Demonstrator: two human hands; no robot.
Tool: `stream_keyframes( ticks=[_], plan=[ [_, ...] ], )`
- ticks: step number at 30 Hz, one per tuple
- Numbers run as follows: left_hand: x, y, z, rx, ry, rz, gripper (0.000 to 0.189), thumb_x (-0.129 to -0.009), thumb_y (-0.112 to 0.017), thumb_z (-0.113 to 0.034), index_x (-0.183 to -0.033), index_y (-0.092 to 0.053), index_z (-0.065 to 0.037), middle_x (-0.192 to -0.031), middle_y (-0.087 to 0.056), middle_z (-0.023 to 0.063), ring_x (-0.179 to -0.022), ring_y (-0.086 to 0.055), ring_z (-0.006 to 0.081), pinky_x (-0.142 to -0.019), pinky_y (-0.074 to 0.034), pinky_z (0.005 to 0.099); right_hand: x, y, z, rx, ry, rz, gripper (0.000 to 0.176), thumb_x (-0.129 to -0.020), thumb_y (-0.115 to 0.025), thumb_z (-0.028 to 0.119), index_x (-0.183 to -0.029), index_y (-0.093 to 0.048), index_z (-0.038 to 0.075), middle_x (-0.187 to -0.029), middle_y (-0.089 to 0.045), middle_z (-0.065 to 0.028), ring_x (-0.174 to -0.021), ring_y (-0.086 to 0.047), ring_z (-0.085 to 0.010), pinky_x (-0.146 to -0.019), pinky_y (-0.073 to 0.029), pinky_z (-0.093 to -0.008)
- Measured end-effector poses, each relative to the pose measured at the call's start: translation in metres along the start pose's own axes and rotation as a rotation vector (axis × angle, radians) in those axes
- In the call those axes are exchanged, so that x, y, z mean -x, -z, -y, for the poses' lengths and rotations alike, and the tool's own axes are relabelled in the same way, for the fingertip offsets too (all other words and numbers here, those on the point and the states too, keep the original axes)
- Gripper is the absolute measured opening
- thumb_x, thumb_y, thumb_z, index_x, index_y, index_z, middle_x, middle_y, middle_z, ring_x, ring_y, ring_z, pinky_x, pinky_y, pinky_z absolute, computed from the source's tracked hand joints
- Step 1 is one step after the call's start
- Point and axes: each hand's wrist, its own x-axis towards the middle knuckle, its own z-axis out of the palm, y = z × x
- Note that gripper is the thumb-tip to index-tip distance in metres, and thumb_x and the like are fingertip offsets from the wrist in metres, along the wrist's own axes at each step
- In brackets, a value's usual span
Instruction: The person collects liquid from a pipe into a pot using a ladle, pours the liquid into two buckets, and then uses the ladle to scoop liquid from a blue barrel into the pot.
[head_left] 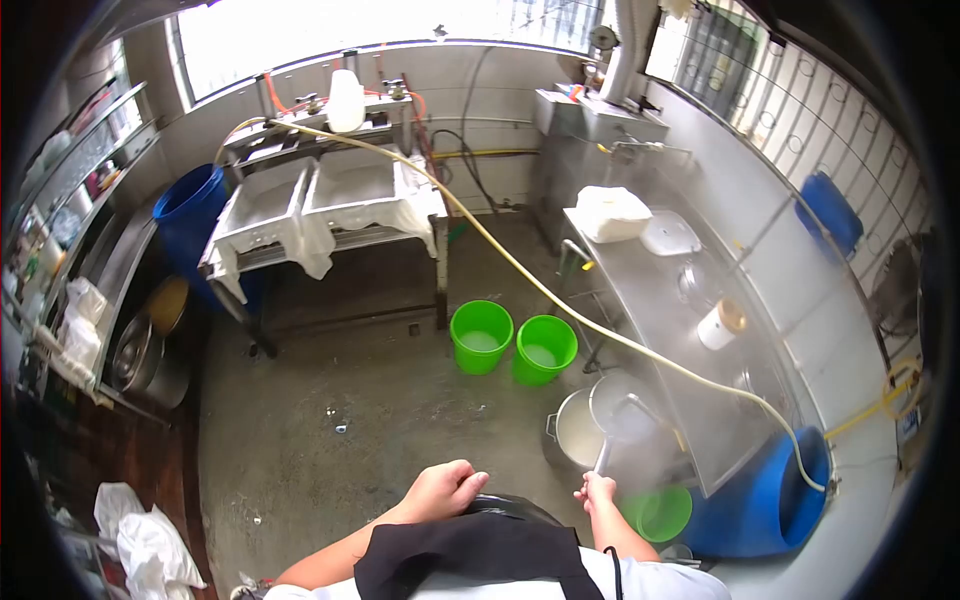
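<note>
- Right hand (597, 490) grips the dipper (621, 412) by the pot (562, 448); level is best.
- Left hand (440, 490) looks curled, contents hidden; best clear of steam (655, 450).

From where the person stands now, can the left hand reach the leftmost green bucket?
Probably not without stepping forward: nothing blocks the left hand, but the leftmost green bucket stands on the floor well ahead.

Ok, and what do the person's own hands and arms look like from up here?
Both the left hand and right hand are ungloved, with bare forearms. The visible sleeve on the right is white, beside a black apron. A thin dark cord loops near the right arm. No markings are discernible.
</note>
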Motion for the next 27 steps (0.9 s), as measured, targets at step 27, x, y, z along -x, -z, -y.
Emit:
stream_keyframes(
  ticks=[27],
  plan=[
    [-0.005, -0.023, -0.001, -0.019, -0.081, -0.115, 0.028, -0.100, -0.072, -0.021, -0.084, -0.065, 0.000, -0.067, -0.058, 0.0064, -0.064, -0.050, 0.0126, -0.059, -0.046, 0.0322, -0.023, 0.003, 0.009, -0.064, -0.013, 0.085, 0.015, -0.089, -0.068, 0.009, -0.079, -0.060, 0.004, -0.059, -0.049, -0.0004, -0.044, -0.046, -0.0122, -0.042, -0.054, -0.0354]
  ],
)
